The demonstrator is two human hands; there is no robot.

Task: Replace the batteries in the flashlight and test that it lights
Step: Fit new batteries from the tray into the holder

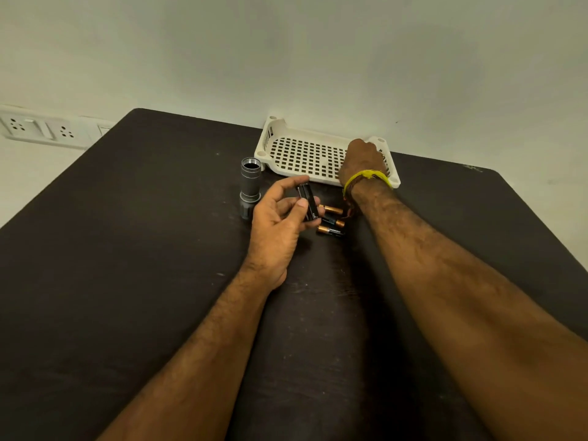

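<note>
A grey metal flashlight body (pixel 250 186) stands on the dark table with its open end up. Just right of it, my left hand (pixel 280 218) holds a black battery holder (pixel 307 202) between thumb and fingers. Three copper-and-black batteries (pixel 331 221) lie on the table right of that hand. My right hand (pixel 362 160) reaches into the white perforated tray (pixel 305 154) at the back; its fingers are hidden behind the hand, so whether they hold anything cannot be seen. A yellow band circles that wrist.
The dark table (pixel 143 233) runs back to a pale wall, with the tray against it. White wall sockets (pixel 41 128) sit at the far left beyond the table's edge.
</note>
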